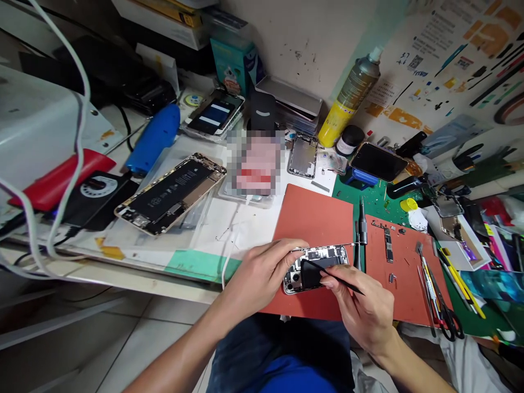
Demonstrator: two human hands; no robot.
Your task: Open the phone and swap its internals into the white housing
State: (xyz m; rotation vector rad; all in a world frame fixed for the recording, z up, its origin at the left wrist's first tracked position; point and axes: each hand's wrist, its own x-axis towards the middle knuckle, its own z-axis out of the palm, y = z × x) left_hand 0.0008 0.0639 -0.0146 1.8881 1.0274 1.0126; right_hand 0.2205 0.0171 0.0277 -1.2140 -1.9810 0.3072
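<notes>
An opened smartphone [332, 255] with its inner parts bare lies over the orange-red mat in front of me. My left hand [262, 270] grips its left end, with the fingers along the far edge. Between the thumb and fingers of my right hand [366, 305] is a pair of black tweezers [352, 286]. Their tips point left, over the inside of the phone; whether they touch a part there I cannot tell. A dark-handled screwdriver [362, 226] lies just beyond the phone's right end.
A second mat [413, 273] at right bears a narrow circuit board [388, 245] and small parts. Scissors [450, 325] and a yellow tool [462, 284] lie farther right. Another opened phone [172, 194] is at left. A spray can [350, 98] stands against the wall.
</notes>
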